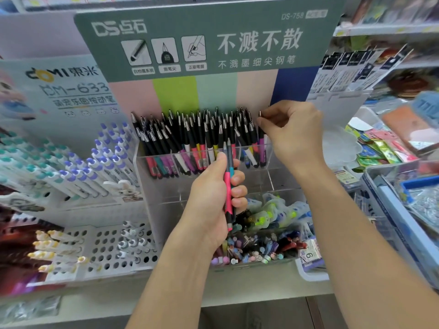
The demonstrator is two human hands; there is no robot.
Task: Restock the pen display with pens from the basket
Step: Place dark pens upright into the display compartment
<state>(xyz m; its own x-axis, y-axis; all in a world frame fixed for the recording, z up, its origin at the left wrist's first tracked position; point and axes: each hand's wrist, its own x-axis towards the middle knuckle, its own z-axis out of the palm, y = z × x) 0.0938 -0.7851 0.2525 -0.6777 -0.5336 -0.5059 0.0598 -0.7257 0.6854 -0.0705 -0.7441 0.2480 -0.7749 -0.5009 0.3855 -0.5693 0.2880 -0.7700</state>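
Your left hand, frame centre, grips 2 pens upright, fingers clenched round them. Your right hand pinches 1 pen at the right end of the packed row in the clear pen display; display's lower front tier has open room.

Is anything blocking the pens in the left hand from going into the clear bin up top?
Nothing visible blocks them. The left hand holds the pens just in front of the bin, whose top is open, though already crowded with pens.
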